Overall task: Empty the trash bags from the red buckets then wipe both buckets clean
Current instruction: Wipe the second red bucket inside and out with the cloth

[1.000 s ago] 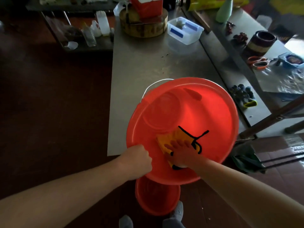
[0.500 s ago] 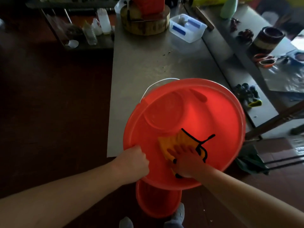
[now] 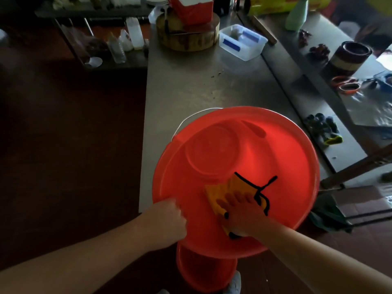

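The left hand (image 3: 167, 221) curled its fingers round the rim of the big red plastic bucket (image 3: 286, 158), likely to hold it steady. Just beside them, the right hand (image 3: 241, 217) pressed flat fingers on a yellow cloth (image 3: 231, 187) inside, wiping.

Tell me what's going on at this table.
A person is wiping out a large red bucket that is tipped toward them at the near edge of the steel table. Their left hand grips the bucket's near rim. Their right hand presses a yellow cloth against the inner wall. No bag shows inside it. A second red bucket stands on the floor below, by their feet.
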